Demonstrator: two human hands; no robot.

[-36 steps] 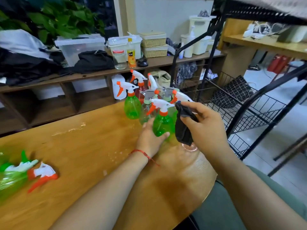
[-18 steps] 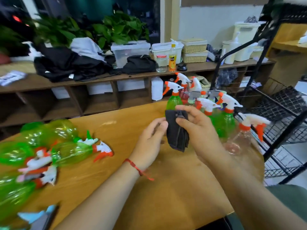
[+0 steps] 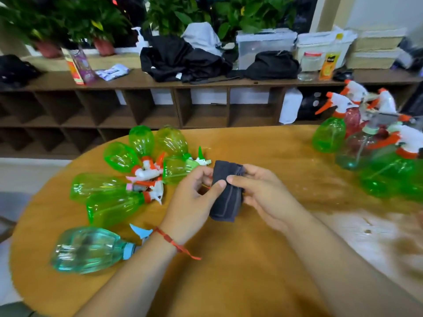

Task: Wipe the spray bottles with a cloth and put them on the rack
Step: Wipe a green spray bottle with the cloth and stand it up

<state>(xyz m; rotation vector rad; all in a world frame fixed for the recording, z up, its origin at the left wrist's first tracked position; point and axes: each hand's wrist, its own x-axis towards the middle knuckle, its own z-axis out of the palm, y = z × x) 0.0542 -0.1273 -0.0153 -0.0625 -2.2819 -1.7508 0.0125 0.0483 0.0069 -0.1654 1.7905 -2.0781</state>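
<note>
Holding the middle of the frame, both hands are on the dark folded cloth (image 3: 226,202), just above the wooden desk (image 3: 229,282). The left hand (image 3: 192,197) pinches the cloth's left edge, thumb across the front and fingers curled in behind. The right hand (image 3: 265,193) grips the right side, index finger laid over the front, the other fingers curled.

Left of the hands, a cluster of green spray bottles (image 3: 109,204) lies on its sides on the desk, trigger heads bunched together. One bottle sits just beside the left fingers. At lower left, a teal spray bottle (image 3: 87,250) with a blue head lies on its side, its trigger partly behind the left forearm. At the right edge, a group of upright spray bottles (image 3: 329,136) stands on the desk, green, clear and reddish, rather blurred.

A red string bracelet (image 3: 169,239) circles the left wrist. Along the top, a long wooden shelf (image 3: 52,80) carries dark clothes, boxes and potted plants.
</note>
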